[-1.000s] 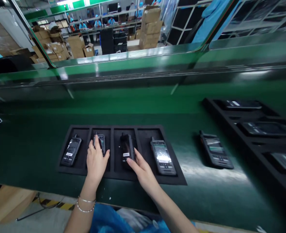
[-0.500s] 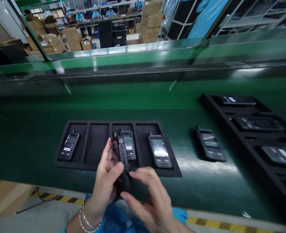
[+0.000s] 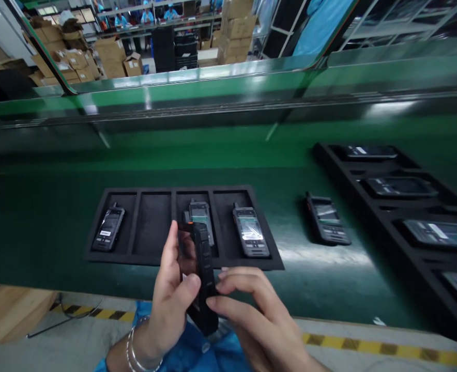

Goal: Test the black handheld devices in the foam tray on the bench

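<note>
Just in front of the black foam tray (image 3: 151, 262), the left hand (image 3: 170, 305) grips narrowly around a black handheld radio (image 3: 202, 274), thumb pressed to its ribbed side and its glossy face turned toward the palm. The right hand (image 3: 252, 315) meets the radio's lower edge with curled fingers (image 3: 244, 281). The tray's matte slots hold three more radios (image 3: 201, 222); another radio (image 3: 326, 219) lies right of the tray on the green conveyor belt (image 3: 290, 279).
</note>
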Available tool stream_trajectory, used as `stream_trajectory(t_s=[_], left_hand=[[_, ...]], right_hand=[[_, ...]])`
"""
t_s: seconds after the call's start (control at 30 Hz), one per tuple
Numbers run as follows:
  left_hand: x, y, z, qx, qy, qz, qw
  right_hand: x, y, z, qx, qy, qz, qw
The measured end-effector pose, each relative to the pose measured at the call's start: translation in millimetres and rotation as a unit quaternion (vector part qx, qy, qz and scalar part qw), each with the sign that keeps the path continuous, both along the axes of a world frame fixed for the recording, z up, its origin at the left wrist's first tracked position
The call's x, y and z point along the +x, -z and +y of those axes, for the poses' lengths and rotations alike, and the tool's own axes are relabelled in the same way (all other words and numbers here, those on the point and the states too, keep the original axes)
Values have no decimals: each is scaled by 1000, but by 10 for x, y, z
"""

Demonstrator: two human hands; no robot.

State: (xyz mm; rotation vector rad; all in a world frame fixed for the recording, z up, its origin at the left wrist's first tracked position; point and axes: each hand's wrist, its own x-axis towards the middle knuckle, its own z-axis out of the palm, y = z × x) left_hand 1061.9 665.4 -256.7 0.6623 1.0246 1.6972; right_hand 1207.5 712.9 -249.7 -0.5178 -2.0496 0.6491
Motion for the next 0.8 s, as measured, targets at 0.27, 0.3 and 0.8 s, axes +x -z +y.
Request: stream_trajectory(t_s=[0.27, 0.3, 0.8], left_hand=[[16, -3, -28, 17, 49, 16, 999], [16, -6, -23, 14, 42, 19, 999], [14, 54, -4, 51, -32, 83, 995]], right_hand=[[11, -84, 9, 38, 17, 13, 999], [0, -89, 1, 35, 12, 16, 999], [-73, 203, -80, -649, -278, 152, 691]])
